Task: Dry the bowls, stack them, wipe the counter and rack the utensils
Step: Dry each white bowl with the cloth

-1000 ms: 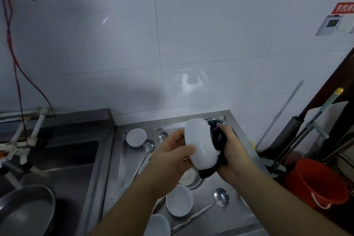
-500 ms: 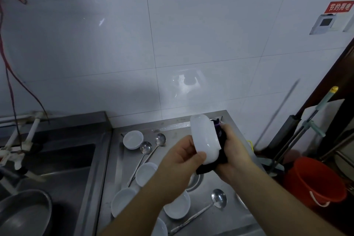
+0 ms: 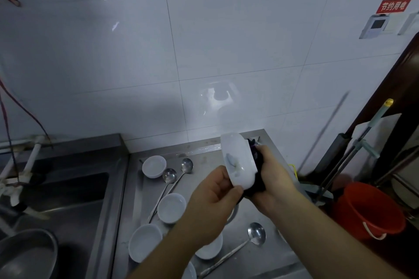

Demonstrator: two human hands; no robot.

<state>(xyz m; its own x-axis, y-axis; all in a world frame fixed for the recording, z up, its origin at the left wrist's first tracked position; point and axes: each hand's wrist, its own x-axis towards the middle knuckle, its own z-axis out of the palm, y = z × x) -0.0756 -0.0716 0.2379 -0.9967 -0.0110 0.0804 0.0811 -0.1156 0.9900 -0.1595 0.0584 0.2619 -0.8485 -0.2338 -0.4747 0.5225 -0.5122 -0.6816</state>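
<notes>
We hold bowl on edge above counter, left hand pinching lower rim to steady it. Right hand grips dark cloth against bowl's far side, apparently drying. Other bowls, ladles lie below, unstacked.

The bowl held between the hands is plain white with a smudgy blue-grey mark on its outside. The cloth bunched against it in the right hand is really dark, black with maybe a hint of purple. All the little bowls below and left of the left hand are plain white too, no pattern. The ladles and the counter under the hands are shiny silver-grey steel. Off to the right of the right hand there's a bright orange-red bucket with a white handle. Wall tiles above the hands are glossy white, plus a red sign with white lettering.
</notes>
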